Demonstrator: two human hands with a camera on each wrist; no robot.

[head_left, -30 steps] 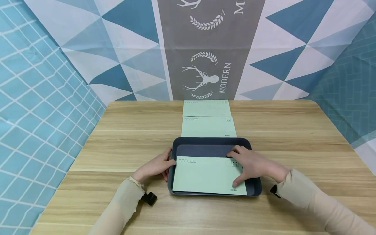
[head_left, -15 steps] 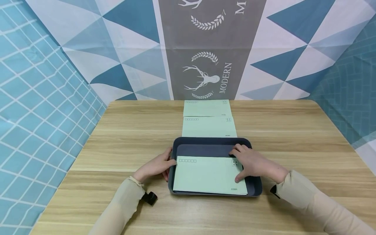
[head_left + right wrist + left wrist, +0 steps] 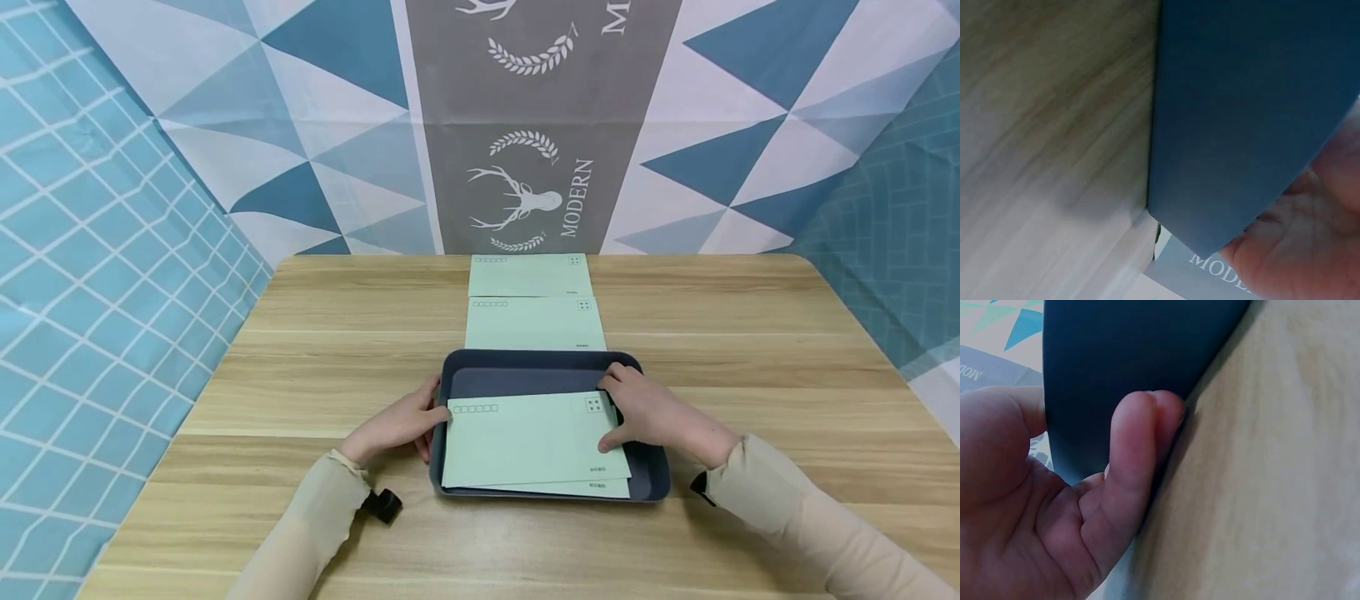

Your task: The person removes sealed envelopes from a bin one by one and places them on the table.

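Note:
A dark blue-grey tray [image 3: 540,360] holds pale green envelopes. On its left side rests my left hand [image 3: 393,427], thumb over the rim and fingers outside; the left wrist view shows those fingers bent along the tray wall [image 3: 1122,350]. My right hand [image 3: 647,410] reaches over the right rim and pinches the right end of the top envelope [image 3: 525,442], thumb on its face and fingers by its upper corner. That envelope lies askew over another envelope [image 3: 609,489]. In the right wrist view the tray's outer wall hides most of the right hand [image 3: 1304,250].
Behind the tray, two more pale green envelopes [image 3: 534,325] lie one beyond the other up to the table's back edge. The wooden table [image 3: 337,350] extends to both sides. A patterned cloth [image 3: 360,125] hangs behind it.
The top envelope's right end has shifted up and away, baring a strip of the envelope beneath. My right hand has moved slightly right, its thumb farther up. My left hand has stayed put.

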